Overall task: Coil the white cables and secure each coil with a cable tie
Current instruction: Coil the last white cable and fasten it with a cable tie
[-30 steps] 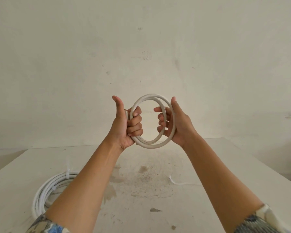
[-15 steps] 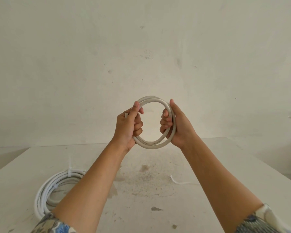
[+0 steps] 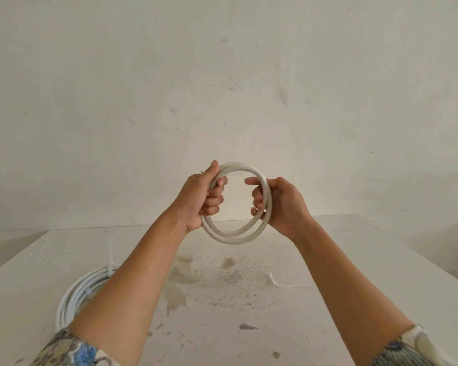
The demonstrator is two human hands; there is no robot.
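Inventory, left to right:

- Coils of white cable: two.
- Cable ties: two.
- Hands: two.

1. Tied coil (image 3: 74, 294): many turns, flat on the table (image 3: 222, 331). It lies well below and left of the left-hand grip and is partly hidden by the left forearm. A fitted tie (image 3: 111, 260) bands its far side, tail standing up.
2. Left hand (image 3: 196, 199): fingers curled tightly round the left side of the held coil (image 3: 232, 240), thumb laid along the top arc.
3. Held coil: two visible turns, raised upright above the table between both grips. Its lower arc hangs below both hands.
4. Right hand (image 3: 283, 204): fingers curled round the coil's right side, index finger reaching inward across the ring.
5. Loose tie (image 3: 286, 286): lies on the table well below the right-hand grip, touching neither hand.
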